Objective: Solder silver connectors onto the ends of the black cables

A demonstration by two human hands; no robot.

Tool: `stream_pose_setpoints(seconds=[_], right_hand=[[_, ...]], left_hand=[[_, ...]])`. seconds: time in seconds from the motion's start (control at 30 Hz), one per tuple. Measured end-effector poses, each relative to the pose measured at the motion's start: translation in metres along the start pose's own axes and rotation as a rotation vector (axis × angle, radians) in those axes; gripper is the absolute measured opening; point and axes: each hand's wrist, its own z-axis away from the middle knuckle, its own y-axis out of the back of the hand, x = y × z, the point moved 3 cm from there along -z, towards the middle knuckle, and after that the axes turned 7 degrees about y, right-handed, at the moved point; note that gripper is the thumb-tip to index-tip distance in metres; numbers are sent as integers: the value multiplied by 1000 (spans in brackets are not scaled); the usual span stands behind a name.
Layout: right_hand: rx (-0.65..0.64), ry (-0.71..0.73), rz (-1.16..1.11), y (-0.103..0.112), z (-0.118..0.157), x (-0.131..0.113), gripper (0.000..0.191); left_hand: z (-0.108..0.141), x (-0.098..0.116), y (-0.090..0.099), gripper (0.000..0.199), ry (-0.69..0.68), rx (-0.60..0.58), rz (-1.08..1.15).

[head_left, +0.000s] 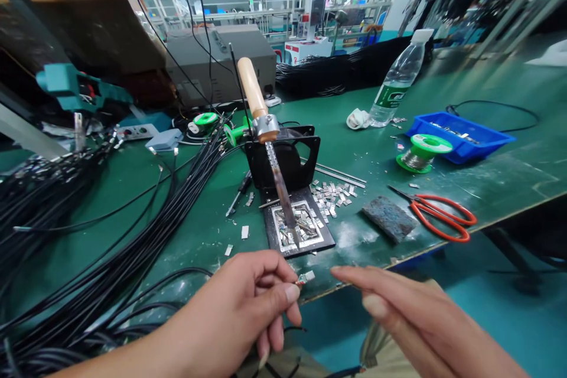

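Observation:
Between thumb and forefinger, my left hand pinches a small cable connector with a silvery metal end and a bit of red showing at its base. My right hand is held to the right, fingers stretched out and thumb apart, with nothing visible in it. Just beyond both hands, a soldering iron with a wooden handle slants down, tip over a shallow tray of small metal pieces. Behind the tray stands a black fan frame. Black cable ends hang below my left hand.
Black cables lie bundled at left. Loose metal connector pieces are scattered right of the tray. Further right are a dark sponge block, orange-handled scissors, a solder spool, a blue bin and a water bottle.

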Motion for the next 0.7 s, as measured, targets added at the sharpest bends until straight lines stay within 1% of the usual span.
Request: stream_pose_setpoints(seconds=[0.03, 0.07, 0.1, 0.13, 0.2, 0.23, 0.33, 0.4, 0.53, 0.7], right_hand=[[-36, 72, 83, -6, -5, -3, 33], [-76, 98, 164, -12, -9, -5, 35], [-65, 146, 219, -16, -12, -8, 34], [-62, 156, 240, -19, -15, -9, 29], [-36, 196, 225, -23, -18, -12, 18], [-14, 221, 212, -24, -18, -14, 15], [138, 331, 219, -24, -20, -20, 12], [221, 361, 231, -22, -22, -23, 8], [229, 393, 154, -24, -27, -23, 8], [263, 449, 98, -28, -32, -22, 10]], left_hand=[[0, 0, 0, 34, -8, 0, 10], [-1, 0, 0, 36, -15, 1, 25], [-2, -1, -1, 37, -21, 4, 40], [-2, -1, -1, 37, -29, 7, 54], [-3, -1, -1, 36, -44, 15, 74], [-4, -1, -1, 34, -49, 21, 81], [-6, -1, 0, 29, -37, 31, 104], [-6, 0, 0, 25, -22, 42, 121], [-7, 1, 0, 26, -34, 59, 139], [-9, 1, 0, 39, -52, 88, 177]])
